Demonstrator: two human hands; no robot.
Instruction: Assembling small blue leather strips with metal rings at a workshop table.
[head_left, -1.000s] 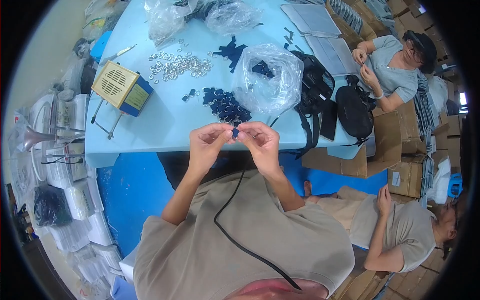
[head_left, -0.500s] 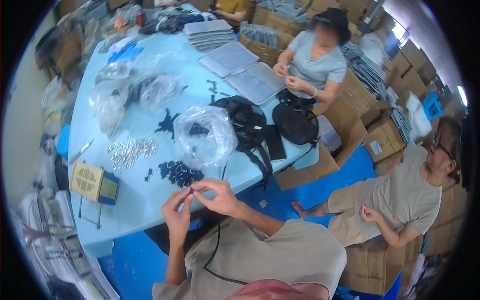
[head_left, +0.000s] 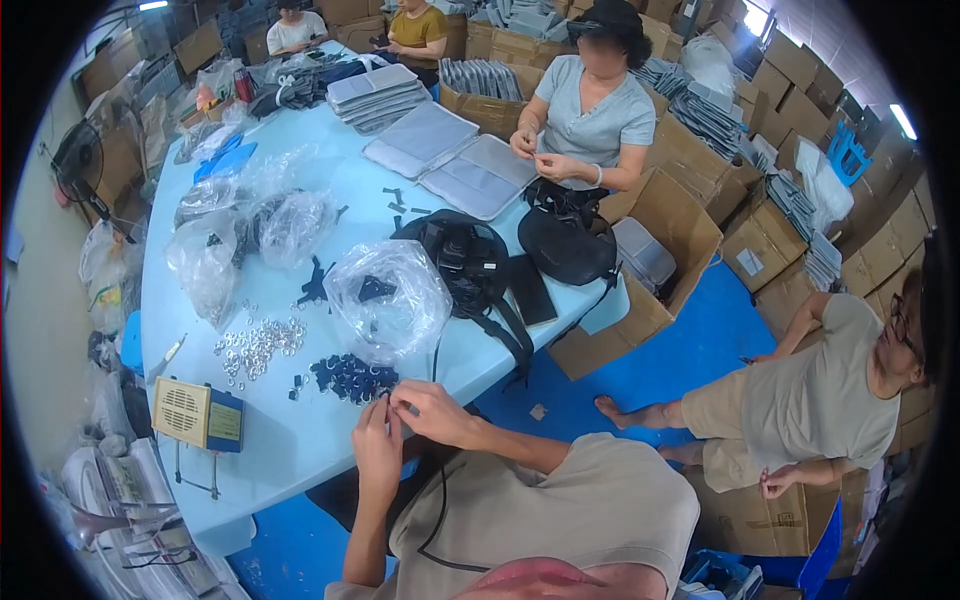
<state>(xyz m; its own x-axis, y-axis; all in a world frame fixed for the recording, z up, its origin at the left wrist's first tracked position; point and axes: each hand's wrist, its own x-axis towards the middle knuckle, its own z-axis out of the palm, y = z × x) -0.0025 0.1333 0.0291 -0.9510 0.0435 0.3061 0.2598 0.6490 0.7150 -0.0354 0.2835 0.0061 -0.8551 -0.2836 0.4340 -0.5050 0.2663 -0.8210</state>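
Observation:
My left hand [head_left: 377, 440] and my right hand [head_left: 435, 413] meet at the table's near edge, both closed, fingertips pinched together on a small dark piece [head_left: 388, 396]. What exact kind of piece it is cannot be made out. Just beyond the fingertips lies a pile of small dark-blue pieces [head_left: 350, 376]. Shiny metal rings [head_left: 262, 345] are spread out to the left of that pile. An open clear plastic bag [head_left: 388, 300] with some dark pieces in it stands behind the pile.
A beige and blue box-shaped device [head_left: 197, 414] sits on the pale blue table [head_left: 290, 450] at left. Black bags [head_left: 460, 262] and flat grey mesh-like panels [head_left: 480, 176] lie farther back. One person [head_left: 600, 110] works across the table; another [head_left: 840, 390] sits at right by cardboard boxes [head_left: 750, 515].
The view has shifted, showing more of the far end. My hands stay together at the table edge, fingers slightly changed. The person at right has lowered one hand and moved the arms apart.

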